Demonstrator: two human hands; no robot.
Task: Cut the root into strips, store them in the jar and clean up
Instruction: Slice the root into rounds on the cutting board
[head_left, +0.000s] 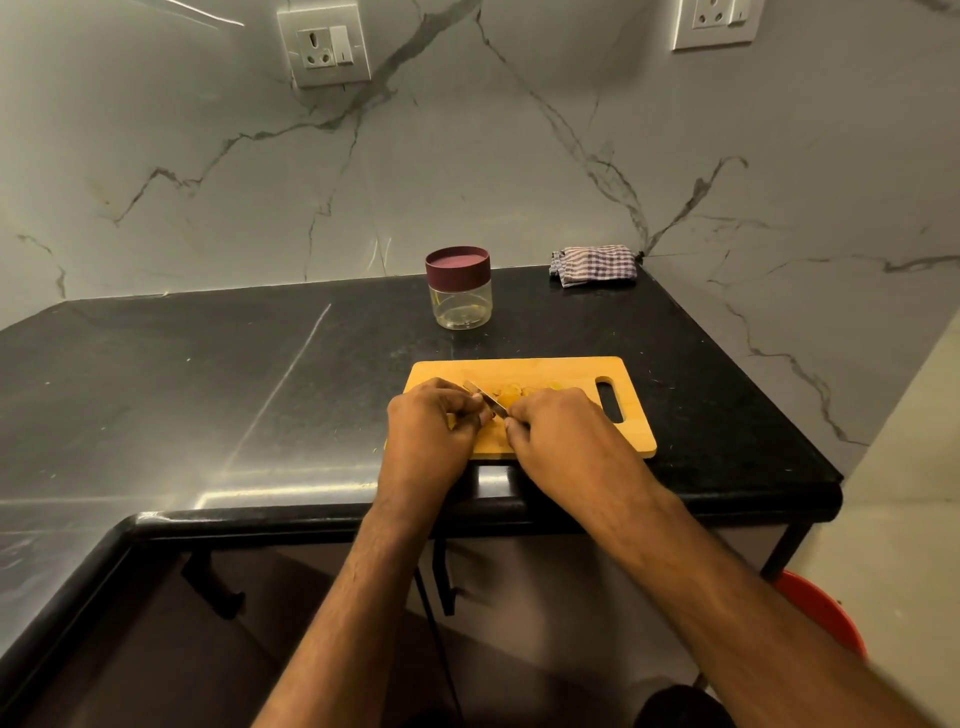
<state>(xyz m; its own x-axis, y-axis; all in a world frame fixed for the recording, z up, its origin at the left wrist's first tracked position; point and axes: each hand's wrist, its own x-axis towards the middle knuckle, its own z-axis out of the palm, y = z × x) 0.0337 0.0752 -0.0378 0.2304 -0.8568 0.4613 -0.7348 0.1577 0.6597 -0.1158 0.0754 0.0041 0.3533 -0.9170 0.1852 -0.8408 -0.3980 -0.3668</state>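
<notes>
Still cutting, by the look of it: right hand (550, 436) curling around a knife (485, 400), its handle hidden in the fist, blade angling up and left across the wooden cutting board (571, 371); left hand (431, 431) bunching its fingertips against the blade near a piece of the yellow-orange root (506, 399), probably pinching that piece, though hard telling just what lies under the fingers. Lying cut already, pale slices (540, 387) just beyond the knuckles on the board; whether slices or finished strips, too small for telling. Standing well behind the board on the black countertop (208, 389), the clear jar (460, 291), looking empty, its maroon lid (458, 262) sitting on top, so storing not yet begun. Waiting folded in the far corner, a checked cloth (595, 265), apparently untouched. Judging the task as somewhere in its first part: remaining are finishing the strips, opening and filling the jar, then wiping up.
</notes>
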